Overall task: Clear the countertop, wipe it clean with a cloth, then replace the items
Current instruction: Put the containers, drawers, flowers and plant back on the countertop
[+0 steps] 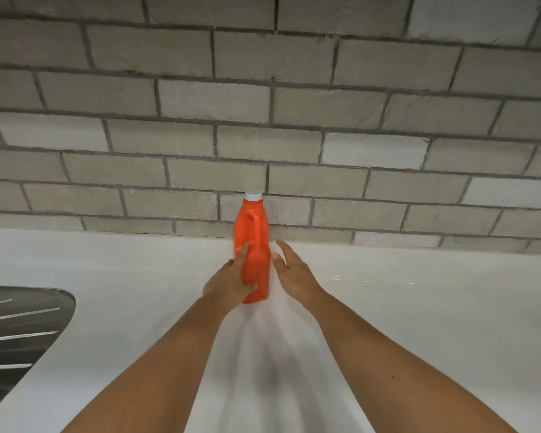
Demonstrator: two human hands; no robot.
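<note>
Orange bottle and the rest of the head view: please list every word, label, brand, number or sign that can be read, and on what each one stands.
None: no text can be read anywhere in this view.
Orange bottle: the side that shows is plain, with no label; the left hand covers part of it.
White cap: no print visible.
Brick-pattern wall, white countertop, steel drainboard: no writing or signs.

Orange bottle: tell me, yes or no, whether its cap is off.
No, a white cap sits closed on the neck of the orange bottle.
</note>
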